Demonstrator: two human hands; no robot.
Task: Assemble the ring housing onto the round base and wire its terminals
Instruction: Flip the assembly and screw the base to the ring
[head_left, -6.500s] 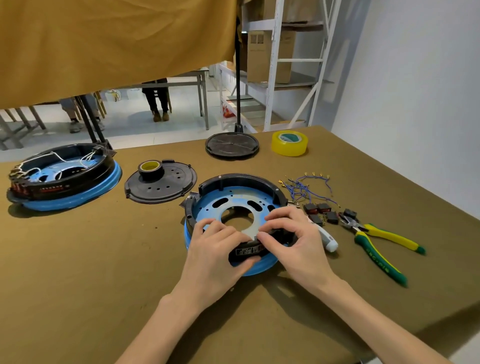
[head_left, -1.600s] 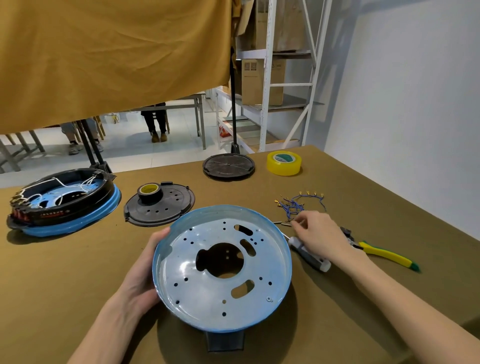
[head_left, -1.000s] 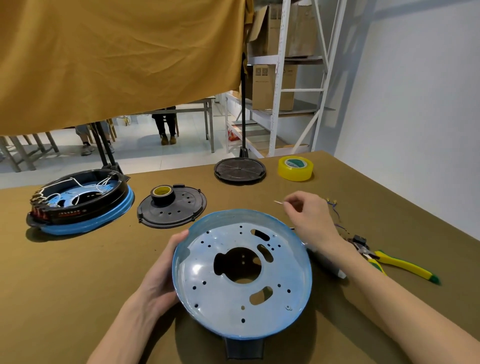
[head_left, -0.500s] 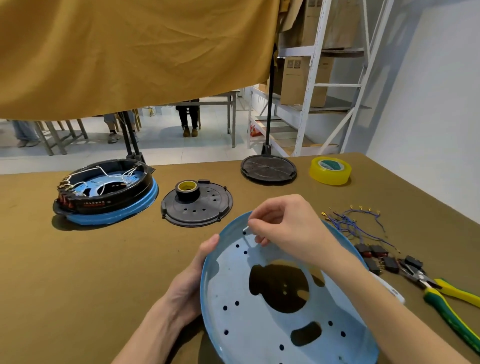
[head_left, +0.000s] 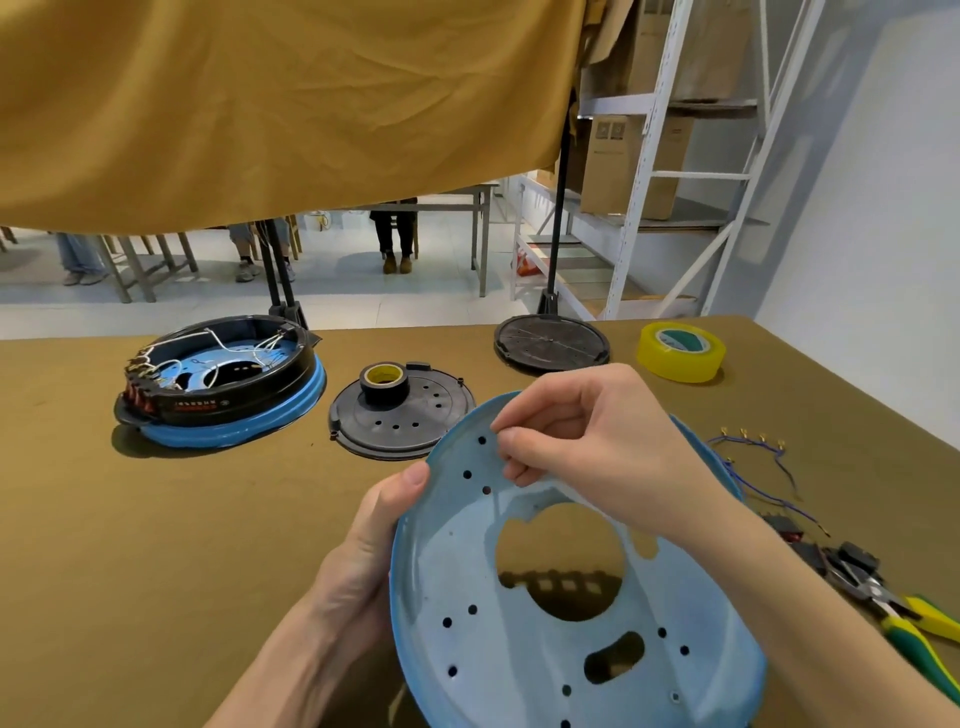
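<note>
the left hand (head_left: 363, 561) grips the left rim of the round blue base (head_left: 519, 649), thumb hooked over the edge, holding it tilted up off the brown table (head_left: 130, 545) with its pale perforated face toward the camera, while the right hand (head_left: 587, 447) has its fingers curled at the base's upper edge, thumb and forefinger pinched together by a small hole; what they pinch is too small to tell. farther back on the left sits a finished black ring housing (head_left: 223, 379) on its own blue base with white wires inside, beside it a black disc (head_left: 400, 415) carrying a small roll of black tape (head_left: 384, 382), and at the right lie yellow tape (head_left: 680, 351), blue wires (head_left: 753, 457) and yellow-green pliers (head_left: 904, 618).
</note>
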